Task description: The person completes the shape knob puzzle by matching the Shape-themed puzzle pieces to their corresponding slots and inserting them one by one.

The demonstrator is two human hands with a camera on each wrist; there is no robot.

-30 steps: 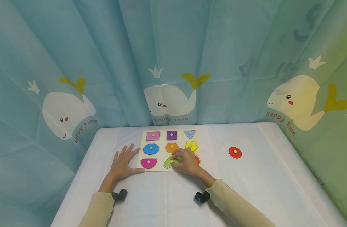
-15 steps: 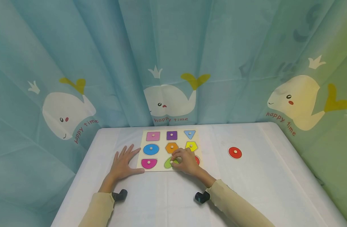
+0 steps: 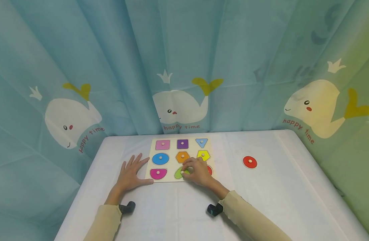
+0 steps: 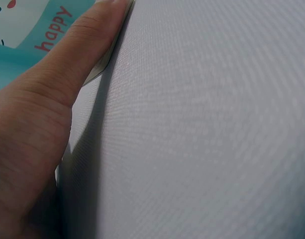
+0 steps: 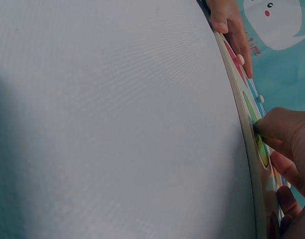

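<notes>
On the table lies a cream shape puzzle board [image 3: 170, 167] with rows of coloured knobbed pieces. My left hand [image 3: 129, 177] rests at its left side, fingers spread, with the thumb on the near left corner; the left wrist view shows that thumb [image 4: 77, 50] along the board edge. With thumb and fingertips my right hand [image 3: 199, 172] pinches the knob of the green piece [image 3: 178, 173] in the near row, and part of that piece is hidden. A red area at the near right is partly covered by the same hand. Apart from the board lies a red round piece [image 3: 249, 162].
White cloth covers the table [image 3: 278, 201]. Behind it hangs a blue-green curtain [image 3: 244, 110] with whale prints. A small black device [image 3: 128, 207] is on the left wrist and another black device [image 3: 215, 210] on the right.
</notes>
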